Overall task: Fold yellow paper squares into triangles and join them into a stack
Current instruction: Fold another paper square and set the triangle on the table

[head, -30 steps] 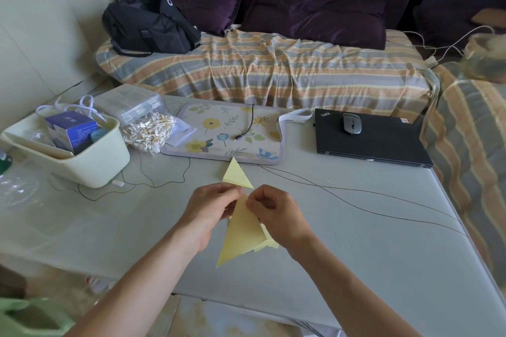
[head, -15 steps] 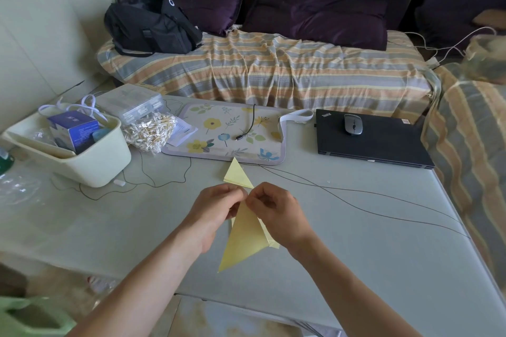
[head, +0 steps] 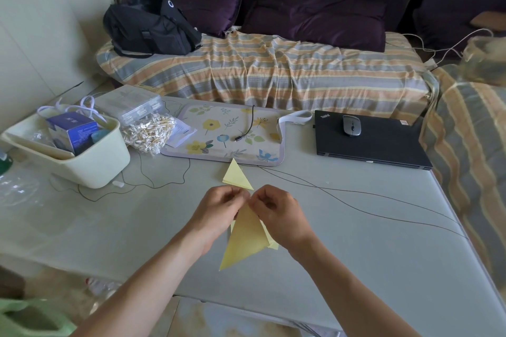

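Note:
My left hand (head: 219, 208) and my right hand (head: 276, 210) meet above the grey table (head: 356, 254), and both pinch the top corner of a folded yellow paper triangle (head: 245, 241). The triangle hangs from my fingers with its long point toward me. More yellow paper (head: 273, 244) peeks out under its right edge. A stack of folded yellow triangles (head: 235, 175) lies flat on the table just beyond my fingers.
A floral mat (head: 219, 134) with a cable end, a closed black laptop (head: 377, 142) with a mouse (head: 351, 125), a cream tub (head: 90, 161), and a bag of cotton swabs (head: 147, 131) sit at the table's back. Thin wires (head: 356, 200) cross the surface. A striped sofa lies beyond.
Both hands have crept slightly away from me while keeping the pinch, and the hanging triangle has shifted a little with them.

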The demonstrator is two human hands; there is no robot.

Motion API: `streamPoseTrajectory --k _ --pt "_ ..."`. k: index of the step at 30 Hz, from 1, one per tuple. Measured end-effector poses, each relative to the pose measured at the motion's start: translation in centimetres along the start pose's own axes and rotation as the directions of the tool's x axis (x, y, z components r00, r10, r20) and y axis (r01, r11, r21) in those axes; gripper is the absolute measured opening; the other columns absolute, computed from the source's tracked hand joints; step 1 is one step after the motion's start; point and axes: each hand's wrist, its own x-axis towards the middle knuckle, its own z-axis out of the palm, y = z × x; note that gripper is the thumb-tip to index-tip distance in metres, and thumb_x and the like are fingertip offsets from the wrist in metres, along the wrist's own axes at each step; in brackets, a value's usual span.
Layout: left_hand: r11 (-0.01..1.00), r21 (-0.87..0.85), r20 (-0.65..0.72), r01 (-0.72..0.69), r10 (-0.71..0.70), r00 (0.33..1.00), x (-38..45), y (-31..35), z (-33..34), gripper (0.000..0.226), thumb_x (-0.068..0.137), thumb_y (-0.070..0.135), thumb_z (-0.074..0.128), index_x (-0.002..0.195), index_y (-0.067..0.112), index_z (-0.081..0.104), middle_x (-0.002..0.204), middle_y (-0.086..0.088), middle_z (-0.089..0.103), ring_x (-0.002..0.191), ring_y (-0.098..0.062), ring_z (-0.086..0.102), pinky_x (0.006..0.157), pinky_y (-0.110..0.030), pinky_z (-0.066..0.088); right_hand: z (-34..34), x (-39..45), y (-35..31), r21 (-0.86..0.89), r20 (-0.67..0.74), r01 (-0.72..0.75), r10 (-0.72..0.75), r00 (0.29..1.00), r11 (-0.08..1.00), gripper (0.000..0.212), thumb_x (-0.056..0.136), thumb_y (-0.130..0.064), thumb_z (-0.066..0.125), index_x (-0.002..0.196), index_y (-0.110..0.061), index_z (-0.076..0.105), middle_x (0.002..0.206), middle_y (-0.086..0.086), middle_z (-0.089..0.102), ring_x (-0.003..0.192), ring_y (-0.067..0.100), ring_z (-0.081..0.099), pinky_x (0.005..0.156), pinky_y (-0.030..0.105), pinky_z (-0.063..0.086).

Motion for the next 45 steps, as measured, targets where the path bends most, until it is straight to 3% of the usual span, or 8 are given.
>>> streamPoseTrajectory --k 5,9,15,22,28,35,40,45 --pt "0.998 0.012 -0.103 -0.062 0.062 0.993 0.02 -0.29 0.0 0.012 0.093 0.02 0.072 0.085 0.013 0.078 0.07 0.005 0.071 0.064 -0.008 0.062 0.069 -0.021 0.052 0.07 -0.16 0.03 0.007 -0.01 -0.016 0.016 1.0 1.0 0.014 0.093 -0.027 0.065 0.081 -0.019 0.069 0.076 -0.004 0.07 0.067 0.004 0.057 0.062 0.017 0.044" --pt "0.996 -0.076 -0.167 -0.039 0.026 0.986 0.21 -0.27 -0.08 0.014 0.092 0.024 0.074 0.086 0.012 0.077 0.076 -0.002 0.07 0.071 -0.016 0.06 0.08 -0.036 0.053 0.23 -0.13 -0.27 0.014 -0.006 -0.044 0.044 0.999 0.999 0.015 0.092 -0.027 0.065 0.081 -0.019 0.07 0.072 -0.01 0.067 0.064 0.0 0.056 0.059 0.013 0.042" --pt "1.0 -0.004 -0.067 0.001 -0.002 0.998 -0.03 -0.34 0.11 0.015 0.091 0.03 0.074 0.086 0.017 0.08 0.081 -0.004 0.075 0.075 -0.015 0.064 0.079 -0.034 0.051 0.27 -0.15 -0.04 -0.06 -0.041 0.0 -0.003 0.999 0.998 0.015 0.093 -0.022 0.064 0.083 -0.014 0.071 0.076 -0.003 0.069 0.066 0.007 0.054 0.056 0.012 0.039" --pt "0.996 -0.08 -0.209 -0.039 0.022 0.978 -0.2 0.07 -0.01 0.015 0.086 0.029 0.08 0.083 0.015 0.08 0.081 -0.007 0.077 0.07 -0.012 0.063 0.078 -0.03 0.05 0.46 -0.14 -0.15 0.021 -0.028 -0.039 0.04 0.999 0.999 0.017 0.093 -0.028 0.066 0.078 -0.02 0.072 0.066 -0.014 0.065 0.06 -0.001 0.055 0.057 0.013 0.041" --pt "0.998 -0.057 -0.108 0.022 -0.028 0.994 -0.37 0.11 -0.08 0.015 0.088 0.029 0.078 0.084 0.015 0.081 0.086 -0.01 0.078 0.073 -0.016 0.067 0.08 -0.033 0.053 0.36 -0.2 -0.04 -0.047 -0.037 -0.009 0.008 0.999 0.999 0.017 0.095 -0.025 0.063 0.082 -0.018 0.071 0.072 -0.009 0.067 0.062 0.002 0.053 0.056 0.012 0.04" --pt "0.994 -0.106 -0.233 0.019 -0.043 0.971 -0.38 0.42 -0.22 0.023 0.088 0.032 0.078 0.083 0.009 0.078 0.078 -0.008 0.074 0.067 -0.016 0.059 0.07 -0.028 0.045 0.48 -0.41 -0.26 0.027 -0.035 -0.035 0.036 0.999 0.999 0.016 0.092 -0.027 0.065 0.079 -0.019 0.072 0.075 -0.004 0.071 0.063 0.001 0.056 0.058 0.013 0.041" --pt "0.992 -0.107 -0.149 0.066 -0.081 0.986 -0.46 0.48 -0.39 0.018 0.087 0.032 0.079 0.086 0.014 0.081 0.085 -0.007 0.079 0.07 -0.015 0.068 0.072 -0.026 0.05 0.41 -0.41 -0.24 -0.027 -0.039 -0.04 0.039 0.998 0.999 0.019 0.093 -0.026 0.062 0.078 -0.018 0.07 0.071 -0.007 0.066 0.059 0.0 0.052 0.054 0.01 0.038" --pt "0.997 -0.072 -0.175 0.034 -0.046 0.984 -0.62 0.56 -0.24 0.013 0.086 0.027 0.08 0.084 0.014 0.081 0.084 -0.007 0.079 0.07 -0.018 0.067 0.07 -0.027 0.05 0.42 -0.37 -0.26 0.042 -0.027 -0.049 0.05 0.998 0.998 0.018 0.094 -0.029 0.064 0.08 -0.02 0.072 0.076 -0.002 0.071 0.065 0.006 0.059 0.064 0.028 0.051"
